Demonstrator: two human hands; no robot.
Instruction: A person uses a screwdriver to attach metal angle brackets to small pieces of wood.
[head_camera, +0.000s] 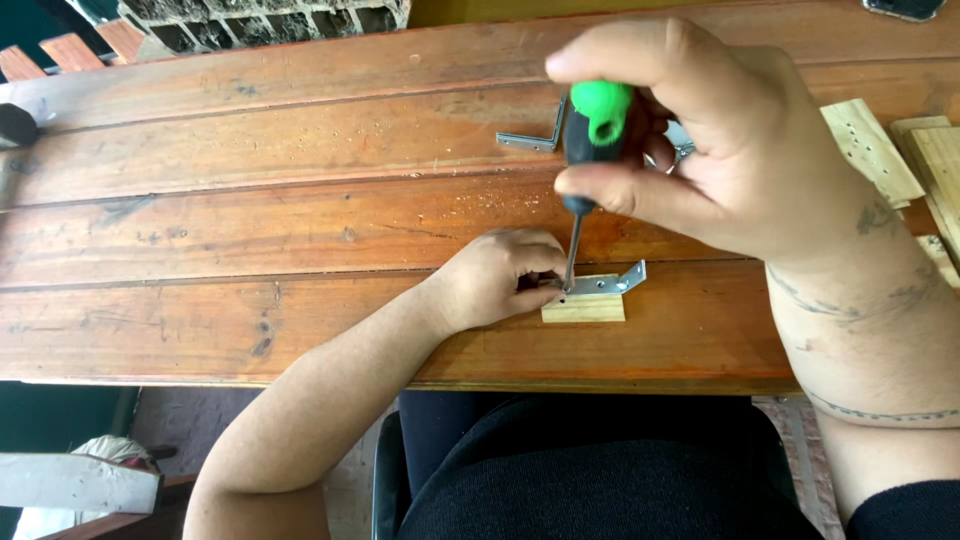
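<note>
My right hand (735, 150) is closed around the green and black handle of a screwdriver (592, 130), held upright with its thin shaft pointing down. The tip meets a small metal angle bracket (612, 282) that lies on a little pale wood block (585, 308) near the front edge of the wooden table (250, 230). My left hand (500, 275) rests on the table just left of the block, its fingertips pinched at the bracket's left end right by the screwdriver tip. Whether a screw sits under the tip is hidden.
A second metal angle bracket (540, 138) lies farther back on the table, partly behind the screwdriver. Pale wood pieces with small holes (870, 150) lie at the right edge. A dark flat object (905, 8) sits at the far right corner. Sawdust specks dot the planks.
</note>
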